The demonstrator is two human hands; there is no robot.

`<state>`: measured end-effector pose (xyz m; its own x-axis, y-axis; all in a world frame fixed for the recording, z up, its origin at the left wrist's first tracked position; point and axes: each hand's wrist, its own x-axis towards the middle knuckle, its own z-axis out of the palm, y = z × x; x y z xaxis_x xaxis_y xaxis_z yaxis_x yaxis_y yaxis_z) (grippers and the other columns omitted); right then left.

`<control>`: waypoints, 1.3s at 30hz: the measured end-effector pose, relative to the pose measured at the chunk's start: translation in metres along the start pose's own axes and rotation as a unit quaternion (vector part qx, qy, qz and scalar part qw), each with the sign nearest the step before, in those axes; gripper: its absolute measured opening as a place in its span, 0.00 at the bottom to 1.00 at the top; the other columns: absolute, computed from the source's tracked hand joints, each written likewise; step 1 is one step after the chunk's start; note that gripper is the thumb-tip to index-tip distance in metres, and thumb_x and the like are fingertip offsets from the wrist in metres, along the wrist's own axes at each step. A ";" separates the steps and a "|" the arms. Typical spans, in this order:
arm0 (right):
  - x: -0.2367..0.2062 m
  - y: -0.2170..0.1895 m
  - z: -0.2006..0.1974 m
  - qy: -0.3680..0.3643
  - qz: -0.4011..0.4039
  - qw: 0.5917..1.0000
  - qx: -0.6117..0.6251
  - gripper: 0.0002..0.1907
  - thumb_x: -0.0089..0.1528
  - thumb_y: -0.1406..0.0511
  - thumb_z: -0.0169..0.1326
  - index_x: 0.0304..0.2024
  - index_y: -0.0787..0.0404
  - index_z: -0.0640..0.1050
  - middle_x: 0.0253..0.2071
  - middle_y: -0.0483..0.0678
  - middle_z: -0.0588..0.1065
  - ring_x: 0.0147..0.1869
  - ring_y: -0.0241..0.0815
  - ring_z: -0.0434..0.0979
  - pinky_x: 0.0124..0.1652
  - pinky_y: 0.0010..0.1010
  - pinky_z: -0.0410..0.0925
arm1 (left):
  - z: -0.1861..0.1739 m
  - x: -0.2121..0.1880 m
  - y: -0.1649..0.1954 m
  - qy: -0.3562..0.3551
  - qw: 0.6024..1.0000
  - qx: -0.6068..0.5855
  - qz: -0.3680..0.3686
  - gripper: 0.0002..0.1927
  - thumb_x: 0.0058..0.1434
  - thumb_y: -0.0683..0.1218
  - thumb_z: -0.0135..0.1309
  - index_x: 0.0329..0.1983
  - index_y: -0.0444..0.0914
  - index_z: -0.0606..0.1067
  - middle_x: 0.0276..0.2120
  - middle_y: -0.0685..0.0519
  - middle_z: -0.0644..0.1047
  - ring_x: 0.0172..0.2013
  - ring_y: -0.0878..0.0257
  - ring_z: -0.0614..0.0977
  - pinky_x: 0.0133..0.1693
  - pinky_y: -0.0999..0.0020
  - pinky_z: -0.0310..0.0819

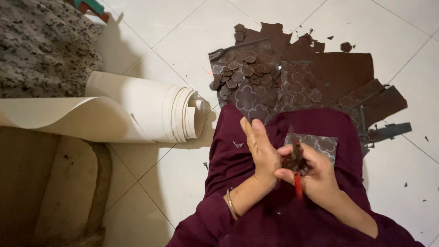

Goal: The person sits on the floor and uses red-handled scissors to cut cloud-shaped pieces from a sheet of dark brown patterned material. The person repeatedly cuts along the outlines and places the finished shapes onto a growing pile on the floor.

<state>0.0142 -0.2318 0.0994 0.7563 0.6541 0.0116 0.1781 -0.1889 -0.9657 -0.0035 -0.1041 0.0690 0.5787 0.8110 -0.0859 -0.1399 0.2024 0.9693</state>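
Far left: a speckled grey slab (43,43) above, a loosely rolled cream sheet (151,110) lying on the white tiled floor (183,41) below it, near the lap. Middle: left hand (260,148) held over the maroon-clothed lap (238,160), fingers stretched nearly straight and pressed together, a thin bangle (232,204) at the wrist, palm side touching a small brown cut piece (292,160). Just beside it: right hand (315,176) curled tight around red-handled scissors (297,183), blades hidden in the piece, thumb and forefinger pinching at the same brown piece. Beyond the hands, on the floor: a heap of brown sheet material (338,73) marked with flower outlines, small cut flower shapes (242,68) piled at its left end. Right: dark scraps (388,131) scattered across the tiles.
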 end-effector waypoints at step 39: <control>-0.011 0.033 -0.012 -0.122 0.062 0.977 0.166 0.53 0.56 0.33 0.53 0.65 0.69 0.66 0.45 0.53 0.74 0.51 0.47 0.77 0.52 0.42 0.71 | -0.037 0.015 0.081 -0.187 0.940 -0.256 -0.129 0.06 0.65 0.37 0.57 0.44 0.32 0.74 0.39 0.48 0.81 0.37 0.62 0.85 0.42 0.68 0.83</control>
<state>0.0191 -0.2543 0.0709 0.5800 0.8037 -0.1334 -0.1497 -0.0558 -0.9872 -0.0358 -0.0556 0.1382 0.8748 0.4687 -0.1225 -0.2692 0.6806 0.6814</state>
